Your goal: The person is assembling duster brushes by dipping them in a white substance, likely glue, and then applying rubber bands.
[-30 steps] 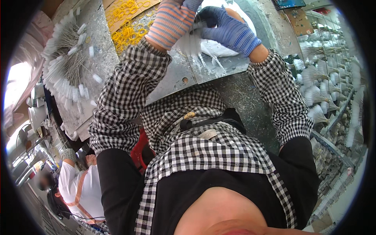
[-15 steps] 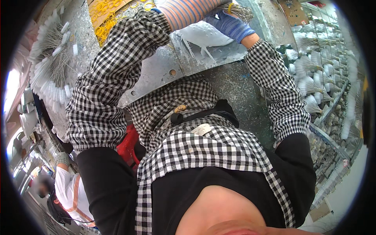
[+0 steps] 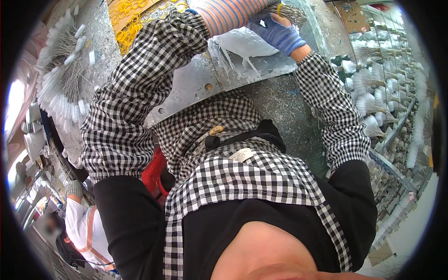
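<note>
My left hand (image 3: 233, 15), in an orange-and-blue striped knit glove, reaches across at the top edge. Its fingers are cut off or hidden there. Beside it, my right hand (image 3: 276, 35), in a blue striped glove with a bare fingertip showing, is closed at a bundle of twisted wire stems (image 3: 295, 15). A yellow rubber band (image 3: 279, 8) circles this bundle. The bundle's other end lies out of sight behind the left glove. Under both hands is a metal work surface (image 3: 191, 93) with a sheet of clear plastic (image 3: 247, 46) over part of it.
Yellow rubber bands (image 3: 126, 28) lie on cardboard at the upper left. White-bristled wire brushes (image 3: 60, 74) are heaped at far left. Racks on the right hold several brush bundles (image 3: 373, 77). A red seat (image 3: 154, 173) shows beside my lap. Another person (image 3: 86, 228) works at lower left.
My right hand has turned slightly, and a bare fingertip now shows against the wire bundle. The bundle has shifted a little to the right. The left arm has hardly moved.
</note>
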Motion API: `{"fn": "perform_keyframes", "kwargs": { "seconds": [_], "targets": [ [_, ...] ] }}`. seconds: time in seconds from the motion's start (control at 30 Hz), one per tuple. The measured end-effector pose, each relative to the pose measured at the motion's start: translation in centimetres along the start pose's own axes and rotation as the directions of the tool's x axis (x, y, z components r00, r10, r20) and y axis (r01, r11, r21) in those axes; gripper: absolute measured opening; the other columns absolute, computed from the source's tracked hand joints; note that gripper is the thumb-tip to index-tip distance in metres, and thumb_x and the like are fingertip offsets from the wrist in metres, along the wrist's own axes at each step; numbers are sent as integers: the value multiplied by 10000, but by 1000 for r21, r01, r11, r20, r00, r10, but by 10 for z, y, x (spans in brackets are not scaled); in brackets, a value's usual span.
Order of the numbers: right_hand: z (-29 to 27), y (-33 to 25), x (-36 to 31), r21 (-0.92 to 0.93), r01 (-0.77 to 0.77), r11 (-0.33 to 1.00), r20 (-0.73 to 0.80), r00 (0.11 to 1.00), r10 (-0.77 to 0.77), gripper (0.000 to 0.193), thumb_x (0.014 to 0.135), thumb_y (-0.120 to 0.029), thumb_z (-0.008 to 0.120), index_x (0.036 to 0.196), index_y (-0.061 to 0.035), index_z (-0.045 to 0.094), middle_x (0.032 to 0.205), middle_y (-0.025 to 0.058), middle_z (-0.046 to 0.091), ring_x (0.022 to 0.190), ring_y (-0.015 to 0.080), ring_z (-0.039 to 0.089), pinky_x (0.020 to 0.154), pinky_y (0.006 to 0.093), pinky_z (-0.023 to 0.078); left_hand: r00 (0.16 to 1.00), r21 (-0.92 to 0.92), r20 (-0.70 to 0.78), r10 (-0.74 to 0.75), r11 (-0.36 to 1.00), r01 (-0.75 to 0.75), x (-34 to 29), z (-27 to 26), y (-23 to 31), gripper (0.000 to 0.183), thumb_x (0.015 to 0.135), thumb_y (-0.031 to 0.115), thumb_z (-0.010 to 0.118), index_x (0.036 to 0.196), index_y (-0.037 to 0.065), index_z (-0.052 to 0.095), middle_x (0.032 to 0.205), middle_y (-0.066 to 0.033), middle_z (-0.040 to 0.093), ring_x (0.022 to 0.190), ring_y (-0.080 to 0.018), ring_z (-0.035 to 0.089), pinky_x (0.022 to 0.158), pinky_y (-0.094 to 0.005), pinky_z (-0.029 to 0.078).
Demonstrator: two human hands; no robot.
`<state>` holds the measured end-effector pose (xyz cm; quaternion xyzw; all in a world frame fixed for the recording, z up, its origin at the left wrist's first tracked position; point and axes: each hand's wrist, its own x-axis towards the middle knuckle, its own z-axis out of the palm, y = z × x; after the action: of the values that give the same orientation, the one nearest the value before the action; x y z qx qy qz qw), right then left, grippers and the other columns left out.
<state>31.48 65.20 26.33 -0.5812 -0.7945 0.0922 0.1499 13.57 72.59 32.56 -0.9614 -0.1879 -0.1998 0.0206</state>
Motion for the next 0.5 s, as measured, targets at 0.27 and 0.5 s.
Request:
{"fn": "perform_keyframes", "kwargs": {
  "seconds": [0.27,0.5],
  "targets": [
    [6,8,4,141,-47,989,167,986,23,326,998,-395,619,1199,-159,721,1154,81,732,1072,249,686,960,371,542,995,49,-3,100,994,-100,0,-8,3,198,867,267,660,1022,145,643,974,-35,673,1000,-242,632,915,-406,495],
    [11,8,-4,64,-27,998,84,996,21,306,1007,-400,591,1138,-176,753,1122,35,748,1026,227,690,950,366,536,992,31,-40,121,992,-120,2,-5,6,176,861,266,662,993,153,637,935,-34,660,986,-242,627,906,-403,490]
  ]
}}
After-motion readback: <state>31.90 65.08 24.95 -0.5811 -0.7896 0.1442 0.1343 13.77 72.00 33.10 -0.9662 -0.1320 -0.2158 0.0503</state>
